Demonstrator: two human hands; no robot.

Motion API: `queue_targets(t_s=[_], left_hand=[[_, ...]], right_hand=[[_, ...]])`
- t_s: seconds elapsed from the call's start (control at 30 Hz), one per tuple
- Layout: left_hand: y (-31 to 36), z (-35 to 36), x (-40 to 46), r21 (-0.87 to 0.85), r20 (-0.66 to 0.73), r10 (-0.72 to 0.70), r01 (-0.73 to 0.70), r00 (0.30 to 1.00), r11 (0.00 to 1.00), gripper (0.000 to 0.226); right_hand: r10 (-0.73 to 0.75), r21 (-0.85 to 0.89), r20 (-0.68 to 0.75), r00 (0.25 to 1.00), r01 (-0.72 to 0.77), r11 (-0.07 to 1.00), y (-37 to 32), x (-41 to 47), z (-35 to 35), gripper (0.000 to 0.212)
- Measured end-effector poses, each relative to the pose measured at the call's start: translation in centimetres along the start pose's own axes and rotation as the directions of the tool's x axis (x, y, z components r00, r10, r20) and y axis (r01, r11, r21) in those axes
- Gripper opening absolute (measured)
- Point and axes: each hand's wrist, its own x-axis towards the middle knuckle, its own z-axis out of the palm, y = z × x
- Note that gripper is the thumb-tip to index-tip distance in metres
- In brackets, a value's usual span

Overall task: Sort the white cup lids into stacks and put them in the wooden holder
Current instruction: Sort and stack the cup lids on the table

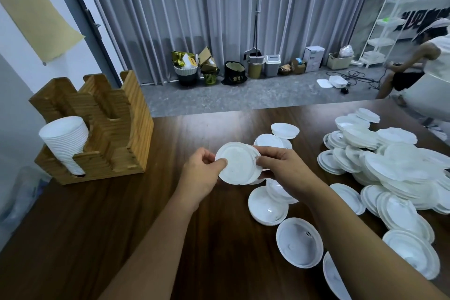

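Hands grip lid stack between them, above table.

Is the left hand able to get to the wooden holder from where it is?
Probably yes. The left hand has bare table between it and the wooden holder, but it grips a small lid stack together with the right hand.

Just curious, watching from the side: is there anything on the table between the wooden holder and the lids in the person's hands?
No. In the head view, only bare dark table lies between the wooden holder and the held lids.
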Motion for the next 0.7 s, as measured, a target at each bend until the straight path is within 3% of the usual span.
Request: queue_targets(t_s=[0.1,0.2,0.37,0.53,0.7], left_hand=[[0.0,0.7,0.3,-0.088,0.053,-0.05,0.054,0.997,0.995,0.02],[0.3,1.2,0.9,-0.049,0.038,-0.01,0.012,0.999,0.999,0.024],[1.1,2.0,1.7,-0.147,0.071,0.03,-0.02,0.997,0.989,0.028],[1.6,2.9,2.8,-0.217,0.139,0.069,-0.037,0.988,0.976,0.024],[1.5,3.7,4.2,-0.29,0.223,0.056,0.011,0.973,0.957,0.018]], right_hand=[[0.029,0.0,0.052,0.998,-0.029,1.0,-0.2,-0.1,-0.1,0.036],[0.023,-0.035,0.074,0.997,-0.02,0.999,-0.5,-0.1,-0.4,0.04],[0.007,-0.033,-0.036,0.999,-0.008,0.999,-0.8,0.1,-1.3,0.018],[0.01,-0.108,-0.154,0.988,-0.026,0.994,-1.0,0.7,-2.0,0.019],[-0.002,-0.085,-0.17,0.985,-0.013,0.996,-0.9,0.9,-2.5,0.027]])
